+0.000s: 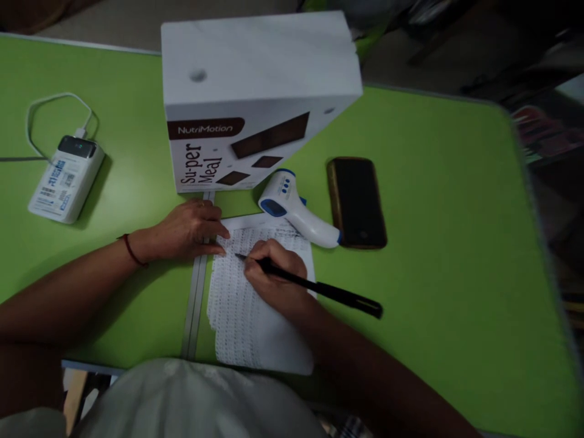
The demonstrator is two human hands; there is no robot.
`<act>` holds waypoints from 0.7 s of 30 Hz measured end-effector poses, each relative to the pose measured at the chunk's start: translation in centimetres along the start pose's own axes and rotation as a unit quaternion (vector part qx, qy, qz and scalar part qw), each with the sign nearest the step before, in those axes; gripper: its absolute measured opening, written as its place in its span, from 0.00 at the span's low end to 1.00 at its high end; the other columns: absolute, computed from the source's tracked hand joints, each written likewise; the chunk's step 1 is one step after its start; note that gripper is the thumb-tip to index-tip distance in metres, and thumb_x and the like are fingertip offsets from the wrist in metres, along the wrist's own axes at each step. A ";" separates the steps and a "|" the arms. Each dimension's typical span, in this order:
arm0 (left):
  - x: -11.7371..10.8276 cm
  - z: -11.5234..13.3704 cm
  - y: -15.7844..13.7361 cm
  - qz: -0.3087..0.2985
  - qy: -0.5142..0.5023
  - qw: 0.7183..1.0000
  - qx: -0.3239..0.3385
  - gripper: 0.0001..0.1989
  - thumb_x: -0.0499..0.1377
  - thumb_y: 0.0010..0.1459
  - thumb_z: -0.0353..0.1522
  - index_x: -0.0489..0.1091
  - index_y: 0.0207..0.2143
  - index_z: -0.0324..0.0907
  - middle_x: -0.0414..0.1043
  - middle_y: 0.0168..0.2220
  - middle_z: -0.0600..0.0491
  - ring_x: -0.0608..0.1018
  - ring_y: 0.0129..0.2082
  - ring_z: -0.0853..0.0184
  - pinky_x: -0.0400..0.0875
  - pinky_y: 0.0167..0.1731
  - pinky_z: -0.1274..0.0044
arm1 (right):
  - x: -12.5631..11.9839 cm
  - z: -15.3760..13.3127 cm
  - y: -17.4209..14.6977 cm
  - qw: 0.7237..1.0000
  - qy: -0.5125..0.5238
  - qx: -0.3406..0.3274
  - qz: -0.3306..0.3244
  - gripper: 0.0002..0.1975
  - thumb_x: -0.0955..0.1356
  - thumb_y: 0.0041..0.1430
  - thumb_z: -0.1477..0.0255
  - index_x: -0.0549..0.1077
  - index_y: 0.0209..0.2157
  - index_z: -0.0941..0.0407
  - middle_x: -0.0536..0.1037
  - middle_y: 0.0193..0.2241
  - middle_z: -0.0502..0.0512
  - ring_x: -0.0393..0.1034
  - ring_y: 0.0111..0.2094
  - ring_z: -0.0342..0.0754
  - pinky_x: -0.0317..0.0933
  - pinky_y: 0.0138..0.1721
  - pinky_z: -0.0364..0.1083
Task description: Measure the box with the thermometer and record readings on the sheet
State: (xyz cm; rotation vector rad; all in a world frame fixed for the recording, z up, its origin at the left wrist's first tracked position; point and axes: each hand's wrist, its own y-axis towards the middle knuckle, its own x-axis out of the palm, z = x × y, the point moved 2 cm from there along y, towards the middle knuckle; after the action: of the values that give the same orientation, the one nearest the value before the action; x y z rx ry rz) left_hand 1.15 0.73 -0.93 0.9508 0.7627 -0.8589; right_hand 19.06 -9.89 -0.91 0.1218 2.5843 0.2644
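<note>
A sheet of paper (pixel 278 331), densely covered with rows of small handwriting, lies on the green table in front of me. My right hand (pixel 276 274) grips a black pen (pixel 349 297), its tip at the written rows near the upper part of the sheet. My left hand (pixel 194 231) rests at the paper's upper left edge, thumb and forefinger apart and touching the margin, the other fingers loosely bent. A white and blue infrared thermometer (pixel 308 216) lies across the sheet's top right corner.
A tall white NutriMotion box (pixel 264 67) stands just beyond the paper. Right of the thermometer lies a phone (pixel 358 204) in a brown-edged case. At the left is a white power bank (pixel 66 182) with a white cable (pixel 50 99). A seam (pixel 194 316) crosses the green table (pixel 451 255).
</note>
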 end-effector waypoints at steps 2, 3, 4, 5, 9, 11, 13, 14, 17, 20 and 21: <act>0.0 0.0 0.0 0.003 0.005 1.000 0.005 0.15 0.62 0.63 0.43 0.78 0.39 0.40 0.76 0.33 0.49 0.76 0.31 0.64 0.66 0.33 0.73 | 0.0 0.1 0.1 1.000 0.009 0.003 0.023 0.08 0.65 0.49 0.77 0.62 0.23 0.51 0.67 0.17 0.42 0.60 0.17 0.40 0.56 0.20 0.41; 0.0 0.0 0.0 0.007 0.008 1.000 0.012 0.15 0.62 0.63 0.43 0.78 0.39 0.40 0.76 0.32 0.49 0.75 0.31 0.65 0.67 0.33 0.73 | 0.0 0.2 0.1 0.999 0.014 -0.002 0.037 0.08 0.65 0.50 0.77 0.63 0.24 0.51 0.68 0.17 0.42 0.61 0.18 0.40 0.57 0.20 0.41; -0.2 0.1 0.0 0.012 0.012 1.000 0.019 0.15 0.61 0.64 0.43 0.77 0.38 0.40 0.76 0.32 0.49 0.75 0.31 0.65 0.67 0.33 0.73 | 0.0 0.2 0.2 0.999 0.016 -0.016 0.048 0.07 0.66 0.52 0.78 0.65 0.25 0.51 0.69 0.19 0.43 0.63 0.19 0.41 0.58 0.22 0.42; -0.4 0.3 0.0 0.019 0.018 0.999 0.027 0.14 0.60 0.64 0.43 0.76 0.37 0.40 0.75 0.32 0.49 0.75 0.31 0.65 0.67 0.34 0.73 | 0.0 0.2 0.3 0.998 0.016 -0.038 0.054 0.06 0.66 0.54 0.77 0.67 0.27 0.51 0.72 0.21 0.45 0.66 0.21 0.42 0.61 0.24 0.43; -2.0 1.3 -0.1 0.142 0.105 0.984 0.022 0.09 0.57 0.66 0.38 0.69 0.35 0.44 0.71 0.31 0.52 0.73 0.31 0.66 0.68 0.34 0.71 | 0.2 0.0 0.8 0.980 -0.074 -0.181 -0.021 0.09 0.65 0.61 0.77 0.76 0.37 0.52 0.78 0.32 0.53 0.73 0.33 0.49 0.67 0.36 0.49; -2.9 1.6 -0.4 0.264 0.159 0.951 -0.023 0.06 0.58 0.63 0.38 0.66 0.39 0.46 0.67 0.34 0.52 0.71 0.35 0.64 0.68 0.38 0.69 | 0.4 -0.1 1.0 0.958 -0.143 -0.236 -0.076 0.12 0.63 0.65 0.77 0.77 0.40 0.52 0.79 0.34 0.54 0.72 0.35 0.50 0.66 0.37 0.50; -3.4 1.5 -0.8 0.381 0.172 0.907 -0.062 0.14 0.61 0.59 0.40 0.63 0.45 0.48 0.63 0.40 0.50 0.70 0.41 0.61 0.69 0.43 0.66 | 0.4 -0.2 1.2 0.939 -0.192 -0.271 -0.083 0.16 0.61 0.66 0.80 0.77 0.44 0.51 0.79 0.35 0.55 0.72 0.37 0.50 0.65 0.37 0.50; -3.5 1.1 -1.0 0.419 0.164 0.890 -0.081 0.19 0.63 0.58 0.42 0.62 0.48 0.49 0.61 0.44 0.49 0.69 0.45 0.59 0.69 0.46 0.64 | 0.2 -0.2 1.4 0.934 -0.214 -0.278 -0.059 0.18 0.60 0.66 0.81 0.77 0.45 0.50 0.79 0.36 0.55 0.72 0.38 0.50 0.65 0.38 0.50; -3.1 -1.0 -1.4 0.458 0.098 0.870 -0.155 0.35 0.65 0.54 0.49 0.54 0.58 0.52 0.54 0.59 0.46 0.61 0.62 0.49 0.57 0.62 0.53 | -0.8 0.1 2.3 0.927 -0.304 -0.211 0.054 0.19 0.62 0.63 0.80 0.74 0.52 0.52 0.77 0.43 0.61 0.71 0.44 0.56 0.66 0.42 0.55; -2.3 -3.7 -1.7 0.399 -0.012 0.893 -0.208 0.50 0.68 0.49 0.53 0.44 0.65 0.50 0.47 0.66 0.41 0.54 0.69 0.46 0.51 0.67 0.51 | -2.1 1.5 3.3 0.913 -0.391 -0.098 0.069 0.21 0.65 0.61 0.73 0.70 0.56 0.60 0.74 0.49 0.70 0.69 0.47 0.63 0.65 0.44 0.59; -2.0 -4.5 -1.7 0.369 -0.063 0.900 -0.223 0.50 0.67 0.52 0.52 0.41 0.66 0.51 0.50 0.66 0.41 0.58 0.68 0.49 0.57 0.65 0.54 | -2.4 2.2 3.6 0.910 -0.403 -0.080 0.054 0.22 0.65 0.60 0.72 0.69 0.56 0.60 0.74 0.48 0.70 0.69 0.46 0.63 0.65 0.43 0.59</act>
State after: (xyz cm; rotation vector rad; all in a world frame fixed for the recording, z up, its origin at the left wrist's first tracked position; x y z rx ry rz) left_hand -2.01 4.84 -1.60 0.6754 0.3974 -0.0627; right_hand 22.35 -6.34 -0.75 0.2546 1.7276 0.3709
